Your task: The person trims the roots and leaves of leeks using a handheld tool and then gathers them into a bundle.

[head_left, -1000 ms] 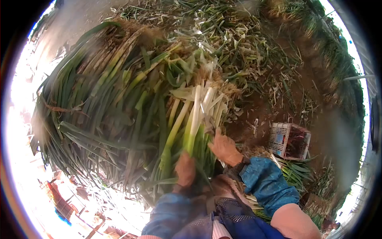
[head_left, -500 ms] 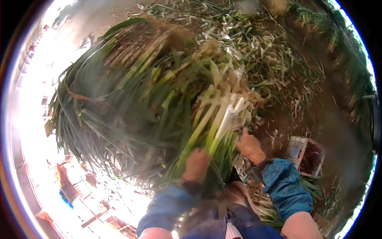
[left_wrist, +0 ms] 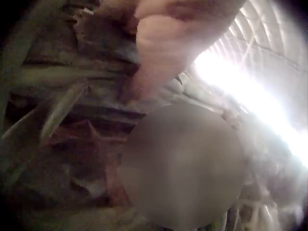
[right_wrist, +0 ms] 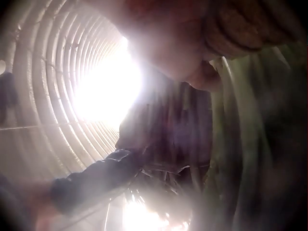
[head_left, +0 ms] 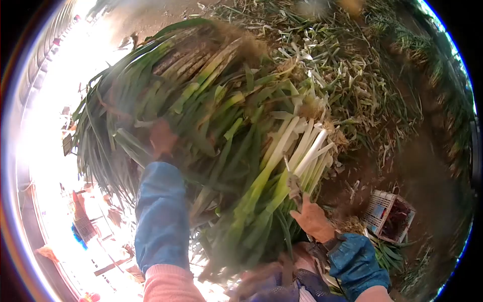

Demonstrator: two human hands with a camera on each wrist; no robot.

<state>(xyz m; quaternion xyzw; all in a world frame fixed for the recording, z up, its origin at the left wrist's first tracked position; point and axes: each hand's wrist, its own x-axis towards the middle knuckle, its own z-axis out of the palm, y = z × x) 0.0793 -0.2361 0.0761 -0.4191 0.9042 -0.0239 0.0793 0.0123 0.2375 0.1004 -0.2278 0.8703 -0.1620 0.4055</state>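
Observation:
My left hand (head_left: 163, 141) is blurred over the green leaves of a large heap of leeks (head_left: 191, 100). Its thumb (left_wrist: 144, 84) stands straight, close to the leaves in the left wrist view. My right hand (head_left: 314, 221) grips a small tool (head_left: 295, 187) with a thin metal tip that points up toward the leeks; its full shape is hidden. Beside that hand lie several cleaned leeks (head_left: 312, 153), white stems and roots pointing away from me, green leaves toward my lap. In the right wrist view the right hand (right_wrist: 178, 38) is near green leaves.
Leaf scraps (head_left: 352, 85) cover the ground at the far right. A white plastic crate (head_left: 377, 211) stands right of my right hand, near more leeks (head_left: 387, 255). Leafy plants (head_left: 427, 65) line the right edge. A ribbed, curved wall (right_wrist: 53, 57) shows in the right wrist view.
My left hand has left the cleaned leeks and moved left and away from me over the heap. The right hand stays beside the cleaned leeks with the tool. The head view has shifted.

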